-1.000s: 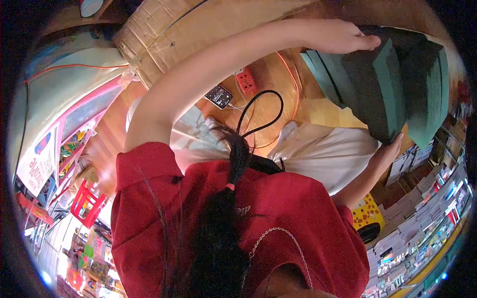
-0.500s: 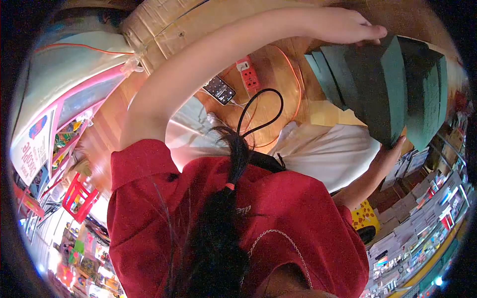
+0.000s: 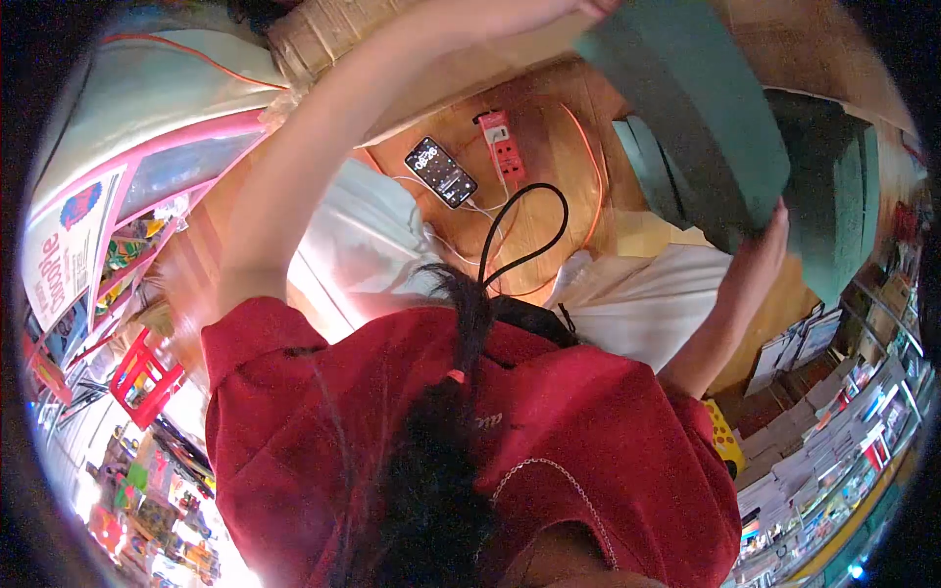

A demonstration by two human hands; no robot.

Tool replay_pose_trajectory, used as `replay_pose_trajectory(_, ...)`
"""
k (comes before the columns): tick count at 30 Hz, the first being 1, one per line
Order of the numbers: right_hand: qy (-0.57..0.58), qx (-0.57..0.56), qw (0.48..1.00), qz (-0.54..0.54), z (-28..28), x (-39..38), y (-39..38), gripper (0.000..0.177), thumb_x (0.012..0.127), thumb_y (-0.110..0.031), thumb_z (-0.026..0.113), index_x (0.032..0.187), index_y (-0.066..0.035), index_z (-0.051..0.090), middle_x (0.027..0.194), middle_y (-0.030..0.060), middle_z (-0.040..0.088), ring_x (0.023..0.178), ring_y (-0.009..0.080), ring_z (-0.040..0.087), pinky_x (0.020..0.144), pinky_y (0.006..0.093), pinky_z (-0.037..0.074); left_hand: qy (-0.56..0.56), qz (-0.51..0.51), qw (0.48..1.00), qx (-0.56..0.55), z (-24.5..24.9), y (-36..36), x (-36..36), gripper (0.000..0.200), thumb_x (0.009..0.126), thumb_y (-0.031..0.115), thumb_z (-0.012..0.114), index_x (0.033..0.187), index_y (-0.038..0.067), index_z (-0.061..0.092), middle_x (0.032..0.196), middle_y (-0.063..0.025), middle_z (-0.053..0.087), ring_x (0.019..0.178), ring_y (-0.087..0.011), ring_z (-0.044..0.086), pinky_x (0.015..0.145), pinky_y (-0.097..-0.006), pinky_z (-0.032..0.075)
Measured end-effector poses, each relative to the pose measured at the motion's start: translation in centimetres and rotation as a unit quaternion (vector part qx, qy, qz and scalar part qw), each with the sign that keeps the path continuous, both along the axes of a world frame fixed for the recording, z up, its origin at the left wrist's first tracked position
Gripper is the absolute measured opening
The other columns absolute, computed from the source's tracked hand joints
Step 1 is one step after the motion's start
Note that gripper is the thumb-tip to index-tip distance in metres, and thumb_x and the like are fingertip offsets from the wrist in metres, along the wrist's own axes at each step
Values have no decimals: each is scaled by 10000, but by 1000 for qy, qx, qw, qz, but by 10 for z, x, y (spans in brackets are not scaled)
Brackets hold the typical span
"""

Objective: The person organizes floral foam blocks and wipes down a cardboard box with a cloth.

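A long dark green sheet (image 3: 701, 93), stiff like card, is raised at the upper right and slants across the view. My left hand (image 3: 591, 8) closes on its upper left corner; the top frame edge cuts off part of that hand. At the lower end, my right hand (image 3: 769, 240) grips the sheet's edge, blurred a little, its fingers partly hidden. Behind and to the right stands a pile of more green sheets (image 3: 833, 196), partly covered by the raised one.
On the wooden floor lie a lit phone (image 3: 441, 172) on a white cable and a red power strip (image 3: 505, 147) with an orange cord (image 3: 599, 186). A cardboard box (image 3: 323, 39) is at the top left. Crowded shelves (image 3: 833, 441) line the lower right; a red plastic chair (image 3: 147, 377) stands left.
Both hands have moved left, the left one also up to the frame edge. One green sheet has come away from the pile with them, swinging up and left.
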State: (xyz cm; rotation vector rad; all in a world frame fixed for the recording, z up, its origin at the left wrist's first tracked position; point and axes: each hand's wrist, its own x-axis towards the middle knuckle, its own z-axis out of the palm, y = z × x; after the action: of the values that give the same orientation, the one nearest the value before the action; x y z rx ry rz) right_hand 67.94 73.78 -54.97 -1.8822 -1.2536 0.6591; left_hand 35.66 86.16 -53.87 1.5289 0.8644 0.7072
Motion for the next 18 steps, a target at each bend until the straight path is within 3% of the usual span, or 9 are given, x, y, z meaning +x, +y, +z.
replay_pose_trajectory(1, 56, -7, 998, 10, 5, -21, 3, 422, 851, 21, 460, 1270, -18, 426, 1252, 124, 475, 1139, 220, 463, 973, 374, 347, 31, 33, 999, -28, -4, -2, -10, 780, 897, 610, 274, 1302, -50, 368, 1303, -157, 430, 1157, -225, 431, 987, -310, 338)
replay_pose_trajectory(5, 153, -23, 987, 41, -4, -73, 18, 391, 931, -207, 437, 1290, -56, 417, 1274, 70, 447, 1177, 192, 420, 1004, 377, 310, 150, 184, 971, -11, 2, -27, -55, 789, 898, 610, 266, 1327, -50, 326, 1371, -159, 355, 1264, -247, 340, 1041, -315, 274)
replay_pose_trajectory(8, 182, -24, 977, 112, -16, -115, 22, 469, 944, -335, 410, 1313, -47, 381, 1280, 77, 431, 1176, 191, 416, 1003, 360, 314, 118, 243, 959, -86, 14, -40, -86, 797, 891, 620, 270, 1334, -41, 325, 1385, -172, 335, 1299, -258, 290, 1064, -320, 229)
replay_pose_trajectory(9, 224, -32, 966, 123, -17, -134, 20, 483, 944, -333, 413, 1319, -31, 365, 1281, 88, 427, 1175, 189, 413, 1003, 349, 311, 133, 224, 965, 14, -3, -32, -110, 802, 882, 630, 287, 1355, -17, 303, 1393, -172, 323, 1301, -258, 284, 1076, -335, 201)
replay_pose_trajectory(12, 228, -51, 951, 200, -33, -170, 17, 500, 952, -317, 404, 1326, 9, 339, 1279, 108, 424, 1169, 178, 414, 993, 321, 319, 198, 264, 941, -77, 11, -42, -148, 794, 885, 615, 310, 1395, 14, 215, 1427, -138, 268, 1318, -257, 250, 1086, -365, 187)
replay_pose_trajectory(13, 272, -55, 938, 207, -33, -183, 19, 491, 947, -292, 425, 1326, 6, 334, 1273, 120, 432, 1152, 190, 429, 979, 323, 338, 186, 344, 919, -43, -39, -35, -189, 704, 876, 607, 364, 1229, 15, 508, 1197, -74, 558, 1032, -165, 521, 892, -297, 395)
replay_pose_trajectory(16, 344, -47, 910, 226, -41, -211, 31, 484, 928, -244, 484, 1319, 2, 340, 1243, 147, 463, 1098, 210, 474, 923, 324, 395, 284, 364, 884, -74, -28, -65, -198, 663, 888, 555, 413, 1260, 10, 471, 1193, -53, 556, 1021, -152, 521, 878, -281, 399)
replay_pose_trajectory(17, 333, -29, 912, 236, -53, -216, 43, 485, 921, -246, 502, 1311, 1, 353, 1226, 150, 477, 1079, 205, 487, 895, 322, 415, 226, 416, 881, -6, -22, -83, -185, 542, 906, 490, 431, 1120, 12, 568, 910, -56, 625, 811, -132, 556, 761, -264, 439)
replay_pose_trajectory(18, 323, -11, 914, 244, -63, -221, 54, 487, 913, -248, 519, 1303, 1, 367, 1209, 153, 492, 1060, 199, 500, 867, 319, 434, 201, 410, 888, -60, -26, -94, -192, 517, 906, 467, 450, 1087, -2, 571, 894, -50, 624, 802, -127, 558, 753, -260, 443)
